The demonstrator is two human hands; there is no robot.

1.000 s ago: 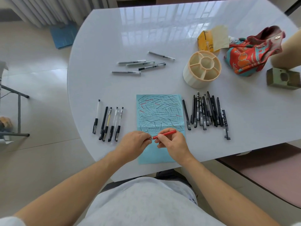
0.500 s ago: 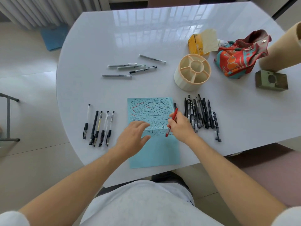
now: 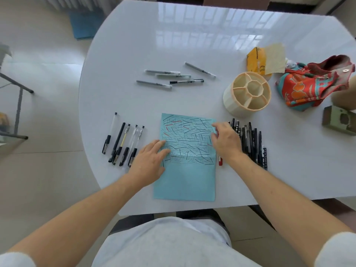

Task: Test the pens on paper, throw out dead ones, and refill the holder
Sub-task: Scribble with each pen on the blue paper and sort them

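Red pen (image 3: 220,161) by paper's (image 3: 185,182) 3 o'clock edge, under right hand (image 3: 226,140), grip unclear, left hand (image 3: 149,160) flat on paper, holder (image 3: 247,94) at 1 o'clock.

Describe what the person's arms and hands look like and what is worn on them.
Both forearms are bare from the wrist nearly to the elbow. White, soft-looking sleeves are pushed up, showing at the bottom corners of the view. The left hand and the right hand are bare: no gloves, and no rings, watch or bracelets can be seen. The torso wears a light grey-white top.
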